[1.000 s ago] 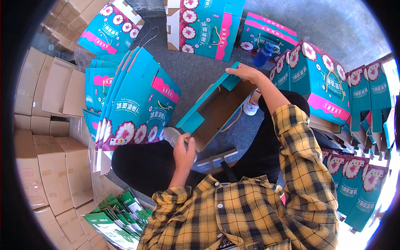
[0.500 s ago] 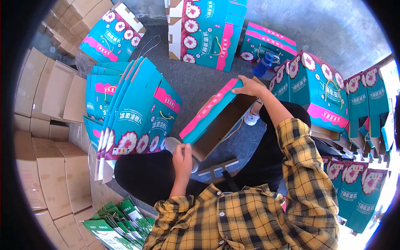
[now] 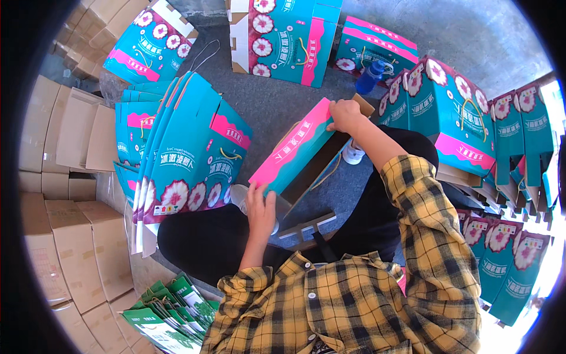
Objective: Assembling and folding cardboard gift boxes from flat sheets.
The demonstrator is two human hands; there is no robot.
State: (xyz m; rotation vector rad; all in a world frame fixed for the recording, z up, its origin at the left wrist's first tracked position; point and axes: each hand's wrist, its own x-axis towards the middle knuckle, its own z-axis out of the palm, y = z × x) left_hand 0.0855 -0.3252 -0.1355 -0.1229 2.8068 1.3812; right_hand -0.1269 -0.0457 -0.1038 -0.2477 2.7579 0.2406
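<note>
I hold a teal and pink flowered carton [image 3: 298,154] tilted over my lap, its brown inside facing right. My left hand [image 3: 260,207] grips its near lower corner. My right hand [image 3: 345,115] grips its far upper corner. A stack of flat teal cartons [image 3: 180,156] leans upright just left of my left hand. Folded teal cartons [image 3: 457,112] stand in a row to my right.
Plain brown boxes [image 3: 71,194] are piled along the left. More teal cartons [image 3: 286,35] lie ahead on the grey floor, with a blue bottle [image 3: 370,75] beside them. A fan of green and white flat packs [image 3: 171,310] lies at lower left.
The carton has turned in my hands: its brown open inside faced up before, and now the pink and teal face is on top. My right hand moved toward me.
</note>
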